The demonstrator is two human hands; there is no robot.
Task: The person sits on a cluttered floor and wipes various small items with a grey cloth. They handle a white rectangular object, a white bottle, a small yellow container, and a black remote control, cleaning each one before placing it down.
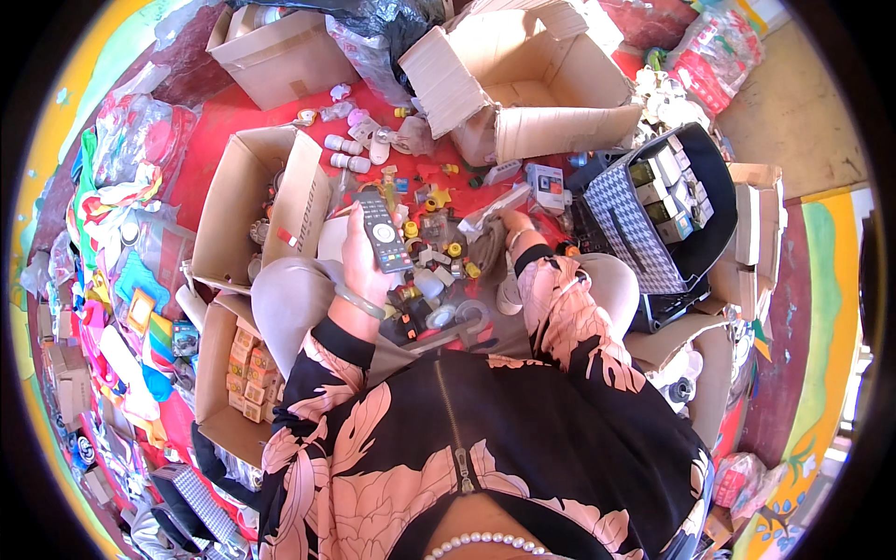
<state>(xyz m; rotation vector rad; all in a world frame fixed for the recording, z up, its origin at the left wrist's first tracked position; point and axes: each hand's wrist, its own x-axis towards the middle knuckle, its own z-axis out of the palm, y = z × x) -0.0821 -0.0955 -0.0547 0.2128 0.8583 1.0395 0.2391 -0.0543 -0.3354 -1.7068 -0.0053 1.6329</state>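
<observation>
A dark grey remote control (381, 231) with a round pale pad and rows of buttons is gripped in my left hand (357, 259), its button side facing up. My right hand (516, 229) reaches into the pile between my knees, its fingers closed beside a crumpled whitish plastic wrapper (487, 213) and a brownish, soft-looking item (486, 248). What those fingers grip is hidden. Below and between both hands lies a heap of small yellow, black and clear plastic parts (434, 266). White cylindrical pieces (350, 162) lie beyond the remote.
An open carton (299, 201) stands left, another (217, 378) with small orange boxes nearer me. A large open carton (560, 131) sits ahead. On the right is a houndstooth fabric bin (621, 219) with small boxes. Bright toys and plastic bags (154, 149) crowd the far left.
</observation>
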